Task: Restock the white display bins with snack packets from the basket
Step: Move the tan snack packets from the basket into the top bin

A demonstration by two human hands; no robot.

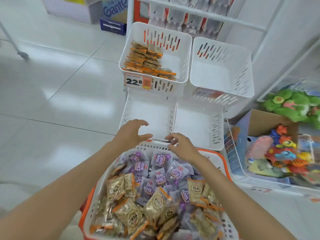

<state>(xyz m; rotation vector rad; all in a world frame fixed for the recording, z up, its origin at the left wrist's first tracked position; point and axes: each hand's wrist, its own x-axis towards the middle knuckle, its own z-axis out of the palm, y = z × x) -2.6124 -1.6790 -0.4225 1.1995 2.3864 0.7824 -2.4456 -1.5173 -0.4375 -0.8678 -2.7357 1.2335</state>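
Note:
A white basket with an orange rim (90, 201) sits right below me, heaped with purple snack packets (161, 160) and tan-and-orange snack packets (116, 186). Beyond it stand white display bins. The upper left bin (181, 49) holds rows of orange-edged packets (147, 61); the upper right bin (245, 70), lower left bin (147, 110) and lower right bin (197, 122) hold nothing. My left hand (131, 134) hovers over the lower left bin's near edge, fingers spread and empty. My right hand (180, 144) is beside it above the basket's far rim, fingers loosely curled, holding nothing.
A price tag reading 22.8 (136, 82) hangs on the upper left bin. A cardboard box of toys (277, 149) and a green plush (292, 104) lie to the right. White shelving (199, 13) stands behind the bins. Tiled floor (60, 92) stretches left.

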